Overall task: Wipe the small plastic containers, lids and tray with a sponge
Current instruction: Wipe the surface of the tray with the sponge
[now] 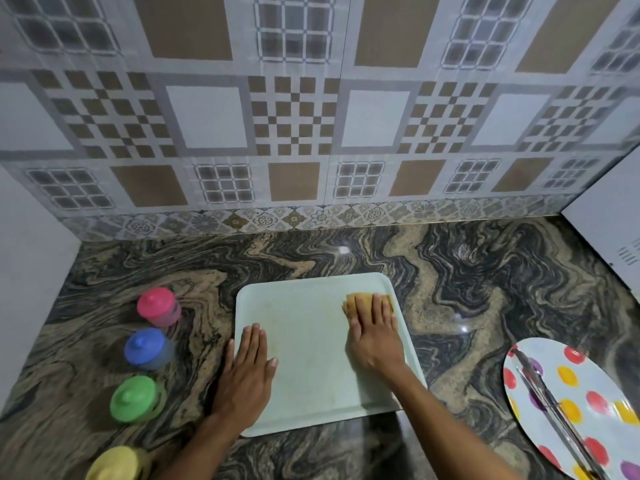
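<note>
A pale green tray (311, 341) lies flat on the marbled counter. My right hand (375, 334) presses flat on a tan sponge (353, 303) at the tray's far right corner. My left hand (247, 372) lies flat on the tray's left edge, fingers straight. Left of the tray stand small lidded plastic containers in a column: pink (158, 306), blue (147, 348), green (135, 398) and yellow (116, 464), the yellow one cut off by the frame's bottom edge.
A white plate with coloured dots (575, 407) sits at the right front, with metal tongs (554, 403) lying across it. A white appliance (609, 233) stands at the far right. A tiled wall (311, 116) backs the counter (450, 289).
</note>
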